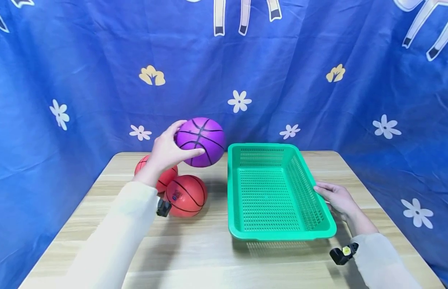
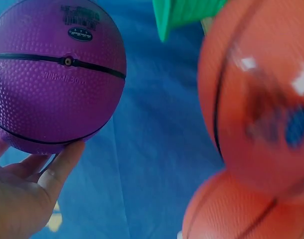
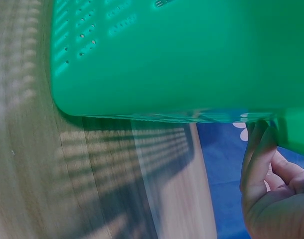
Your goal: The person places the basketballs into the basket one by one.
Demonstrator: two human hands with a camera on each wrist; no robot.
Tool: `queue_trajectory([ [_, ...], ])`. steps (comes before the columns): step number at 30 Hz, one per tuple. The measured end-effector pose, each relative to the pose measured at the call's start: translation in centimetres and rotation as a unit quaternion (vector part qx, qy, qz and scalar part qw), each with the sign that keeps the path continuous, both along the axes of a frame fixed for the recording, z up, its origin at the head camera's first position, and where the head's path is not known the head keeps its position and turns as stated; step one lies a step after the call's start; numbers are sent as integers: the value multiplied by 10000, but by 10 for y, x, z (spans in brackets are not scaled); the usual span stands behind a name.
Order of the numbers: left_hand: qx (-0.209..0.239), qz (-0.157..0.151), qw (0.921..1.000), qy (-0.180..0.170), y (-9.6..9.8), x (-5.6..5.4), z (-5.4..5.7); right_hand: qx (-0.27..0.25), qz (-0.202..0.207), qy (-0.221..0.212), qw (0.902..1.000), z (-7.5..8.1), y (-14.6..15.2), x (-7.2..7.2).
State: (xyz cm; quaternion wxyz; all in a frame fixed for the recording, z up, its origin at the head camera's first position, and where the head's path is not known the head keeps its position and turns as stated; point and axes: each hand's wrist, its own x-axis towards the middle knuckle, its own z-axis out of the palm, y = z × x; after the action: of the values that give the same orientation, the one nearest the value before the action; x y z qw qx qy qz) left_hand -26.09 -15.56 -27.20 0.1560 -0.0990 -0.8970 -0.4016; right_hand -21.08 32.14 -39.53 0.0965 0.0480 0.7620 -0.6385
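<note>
My left hand [image 1: 165, 149] grips a purple toy basketball [image 1: 205, 140] with black lines, thumb on the near side and fingers round its left. The ball is raised above the table at the left of the basket; its valve and print show in the left wrist view. With my right hand [image 1: 337, 200] I hold the right rim of a green perforated plastic basket [image 1: 281, 235], thumb over the edge and fingers beneath it. Nothing lies inside the basket. Below my left forearm sit two orange-red basketballs, a front one [image 1: 189, 196] and a rear one [image 1: 169, 175] partly hidden by my wrist.
The light wooden table [image 1: 202, 249] carries the balls and basket. Behind and at both sides hangs a blue cloth [image 1: 195, 80] printed with flowers and animal legs. Black cameras are strapped at both wrists over white sleeves.
</note>
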Motion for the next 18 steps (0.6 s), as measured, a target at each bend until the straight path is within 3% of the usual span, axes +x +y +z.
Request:
queue_trajectory([
  [8, 366, -262, 9990, -77, 49, -17, -4, 126, -29, -24, 9999, -1, 1, -1],
  [18, 652, -410, 9960, -460, 112, -34, -15, 297, -46, -2, 9995, 0, -1, -3],
])
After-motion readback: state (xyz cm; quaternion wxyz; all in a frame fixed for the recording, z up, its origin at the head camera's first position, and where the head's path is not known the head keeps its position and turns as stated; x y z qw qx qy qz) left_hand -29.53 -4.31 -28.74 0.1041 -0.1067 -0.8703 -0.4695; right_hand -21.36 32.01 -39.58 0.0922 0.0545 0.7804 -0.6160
